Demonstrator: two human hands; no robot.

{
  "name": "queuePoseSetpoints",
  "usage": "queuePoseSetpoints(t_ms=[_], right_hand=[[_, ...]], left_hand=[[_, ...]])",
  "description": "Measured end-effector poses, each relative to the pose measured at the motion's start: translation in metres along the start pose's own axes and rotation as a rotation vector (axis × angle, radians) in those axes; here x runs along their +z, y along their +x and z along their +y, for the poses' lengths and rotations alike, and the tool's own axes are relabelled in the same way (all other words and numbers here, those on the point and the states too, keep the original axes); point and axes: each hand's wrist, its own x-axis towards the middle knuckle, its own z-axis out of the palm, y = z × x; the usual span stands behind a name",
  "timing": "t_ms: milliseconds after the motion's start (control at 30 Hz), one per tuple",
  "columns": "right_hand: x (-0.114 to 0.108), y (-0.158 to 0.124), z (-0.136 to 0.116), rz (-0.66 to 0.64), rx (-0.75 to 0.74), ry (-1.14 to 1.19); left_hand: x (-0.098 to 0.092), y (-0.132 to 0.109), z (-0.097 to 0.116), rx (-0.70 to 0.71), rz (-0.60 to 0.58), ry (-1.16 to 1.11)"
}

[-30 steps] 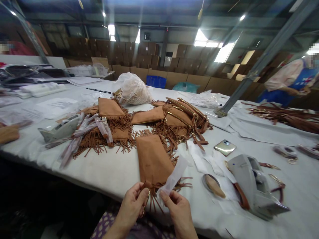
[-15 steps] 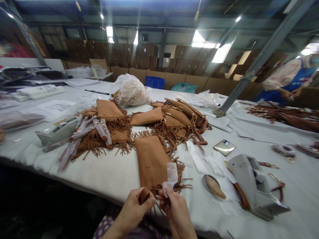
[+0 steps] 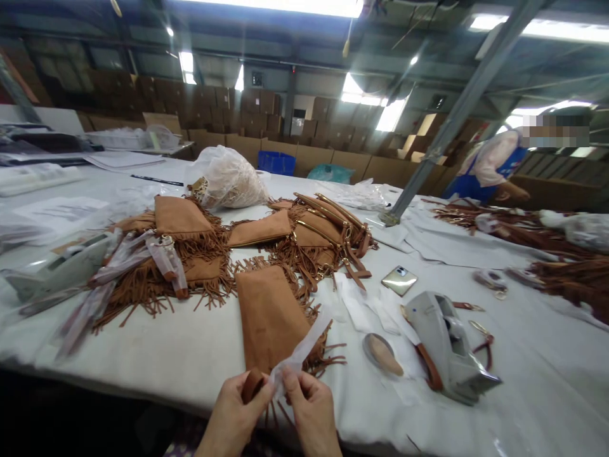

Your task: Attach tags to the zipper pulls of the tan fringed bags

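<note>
My left hand (image 3: 233,409) pinches a small brown leather strap end (image 3: 251,384) at the near edge of the white table (image 3: 190,346). My right hand (image 3: 311,409), right beside it, pinches a strip of thin white wrapping paper (image 3: 304,349) that rises to the right. Both hands are closed on these pieces and nearly touch. Just beyond them lies a tan suede fringed pouch (image 3: 269,317), flat on the table, with its fringe trailing toward my hands.
More tan fringed bags (image 3: 190,247) and strapped bags (image 3: 328,228) are piled mid-table. A grey tape dispenser (image 3: 447,346), a phone (image 3: 399,280) and a plastic bag (image 3: 226,178) lie around. Another person (image 3: 490,165) in a blue apron works at the far right. Cardboard boxes line the back.
The view has dropped and shifted right. The white paper strip, folded short half a second ago, now stretches out again from my right hand. Both hands stay together at the table edge.
</note>
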Motion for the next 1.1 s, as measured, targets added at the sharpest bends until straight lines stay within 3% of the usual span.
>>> queuePoseSetpoints(t_ms=[100,233,367,500,600,733,800,833,967,1100], right_hand=[[-0.023,0.001,0.006,0.119,-0.225,-0.184],[-0.066,0.017,0.006,0.326,-0.73,-0.702],[-0.09,0.03,-0.017,0.245,-1.036,-1.08],[-0.093,0.035,-0.035,0.138,-1.124,-1.245],[-0.092,0.038,-0.03,-0.047,-0.91,-1.084],[-0.078,0.029,-0.014,-0.152,-0.143,-0.361],[-0.066,0.021,-0.009,-0.183,0.148,-0.031],[-0.059,0.017,-0.008,-0.2,0.226,0.078],[-0.035,0.012,-0.01,-0.24,0.297,0.202],[-0.028,0.015,-0.014,-0.23,0.257,0.162]], left_hand=[[-0.005,0.003,-0.002,-0.07,-0.007,-0.052],[-0.016,0.007,0.0,-0.086,-0.059,-0.067],[-0.019,0.008,0.004,-0.134,-0.175,-0.04],[-0.017,0.006,0.006,-0.13,-0.256,-0.01],[-0.017,0.007,0.007,-0.102,-0.194,-0.053],[-0.019,0.016,0.006,-0.096,-0.03,-0.199],[-0.016,0.019,0.004,-0.111,-0.065,-0.149],[-0.014,0.019,0.003,-0.132,-0.119,-0.106],[-0.001,0.017,0.004,-0.175,-0.311,-0.05],[0.004,0.015,0.011,-0.096,-0.307,-0.035]])
